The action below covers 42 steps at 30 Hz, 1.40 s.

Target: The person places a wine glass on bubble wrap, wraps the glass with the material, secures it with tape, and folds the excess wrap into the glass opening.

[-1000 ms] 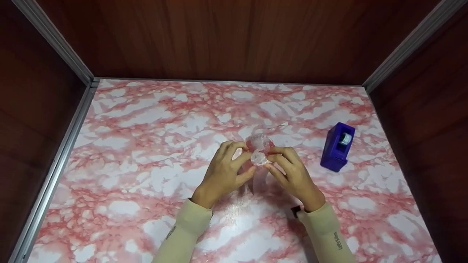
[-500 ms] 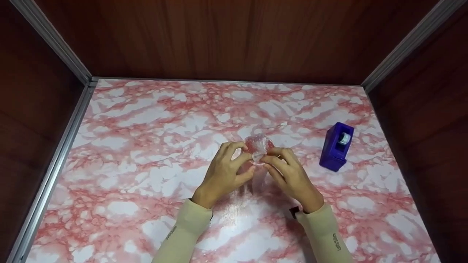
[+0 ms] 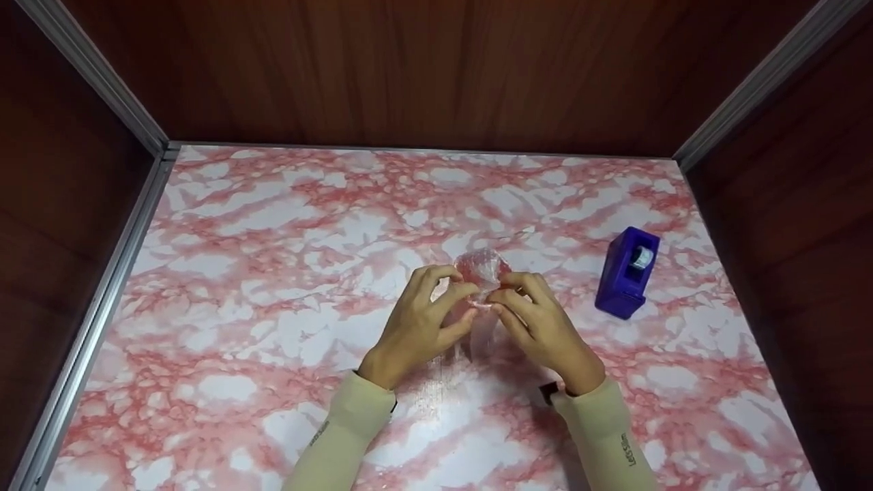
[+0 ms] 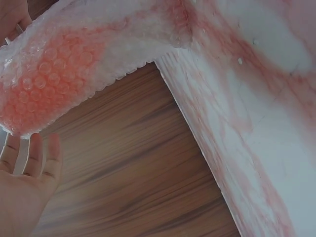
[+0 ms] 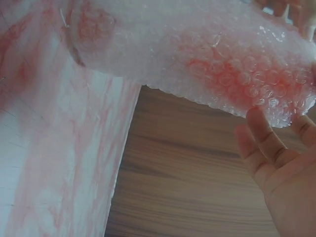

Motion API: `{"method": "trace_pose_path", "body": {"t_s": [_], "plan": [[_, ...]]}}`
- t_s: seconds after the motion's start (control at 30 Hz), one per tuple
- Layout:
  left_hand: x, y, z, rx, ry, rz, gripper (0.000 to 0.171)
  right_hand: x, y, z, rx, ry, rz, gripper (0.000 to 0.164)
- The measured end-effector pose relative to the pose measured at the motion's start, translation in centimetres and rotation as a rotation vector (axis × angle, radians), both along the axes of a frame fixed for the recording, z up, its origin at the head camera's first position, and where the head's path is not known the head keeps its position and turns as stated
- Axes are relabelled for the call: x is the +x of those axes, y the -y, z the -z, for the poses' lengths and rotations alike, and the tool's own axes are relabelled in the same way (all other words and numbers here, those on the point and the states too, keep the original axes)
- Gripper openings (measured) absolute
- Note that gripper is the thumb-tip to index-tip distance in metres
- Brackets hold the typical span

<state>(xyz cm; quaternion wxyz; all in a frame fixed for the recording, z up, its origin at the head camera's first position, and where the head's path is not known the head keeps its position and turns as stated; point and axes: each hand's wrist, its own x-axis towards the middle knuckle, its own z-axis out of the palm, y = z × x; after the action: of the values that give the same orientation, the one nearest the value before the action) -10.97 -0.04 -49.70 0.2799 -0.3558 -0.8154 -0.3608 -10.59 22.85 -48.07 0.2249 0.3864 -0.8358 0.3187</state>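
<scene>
A roll of clear bubble wrap [image 3: 483, 262] is between both hands near the middle of the table, with reddish colour showing through its bubbles. My left hand [image 3: 421, 317] pinches its near end from the left, fingertips on the rim. From the right, my right hand [image 3: 542, 320] pinches the same end, its index finger bent over the opening. In the left wrist view the bubble wrap [image 4: 59, 69] extends as a long tube, with fingertips at its lower edge. The right wrist view shows the bubble wrap [image 5: 237, 74] with fingers against its end. What lies inside is hidden by the bubbles.
A purple tape dispenser [image 3: 624, 276] with a roll of tape stands on the right of the red-and-white marbled table [image 3: 273, 409]. Dark wood panels [image 3: 409, 75] enclose the back and both sides, with metal rails at the corners.
The whitish round end of the bubble wrap, seen facing up between the hands a second ago, is now folded inward. Right fingers, then a left finger, have moved in over it.
</scene>
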Motion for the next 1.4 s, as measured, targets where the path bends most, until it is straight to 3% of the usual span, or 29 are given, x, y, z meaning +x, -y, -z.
{"method": "trace_pose_path", "body": {"t_s": [0.17, 0.37, 0.63, 1.03, 1.4], "plan": [[0.1, -0.1, -0.3, -0.055, 0.015, -0.010, 0.023, 0.1, -0.1, 0.1, 0.022, -0.005, 0.022, 0.026], [0.3, -0.3, -1.6, -0.156, 0.083, -0.063, 0.024, 0.2, -0.2, 0.3, 0.021, 0.046, 0.049, 0.028], [0.2, -0.5, -2.4, -0.261, 0.121, -0.113, 0.023, -0.1, -0.1, 0.5, -0.058, -0.012, -0.006, 0.029], [0.3, -0.5, -1.5, -0.196, 0.100, -0.080, 0.024, 0.2, -0.2, 0.7, 0.058, -0.033, 0.066, 0.030], [0.5, -0.9, -0.9, -0.150, 0.005, -0.120, 0.025, 0.5, 0.1, -0.1, 0.114, 0.020, 0.113, 0.032]]}}
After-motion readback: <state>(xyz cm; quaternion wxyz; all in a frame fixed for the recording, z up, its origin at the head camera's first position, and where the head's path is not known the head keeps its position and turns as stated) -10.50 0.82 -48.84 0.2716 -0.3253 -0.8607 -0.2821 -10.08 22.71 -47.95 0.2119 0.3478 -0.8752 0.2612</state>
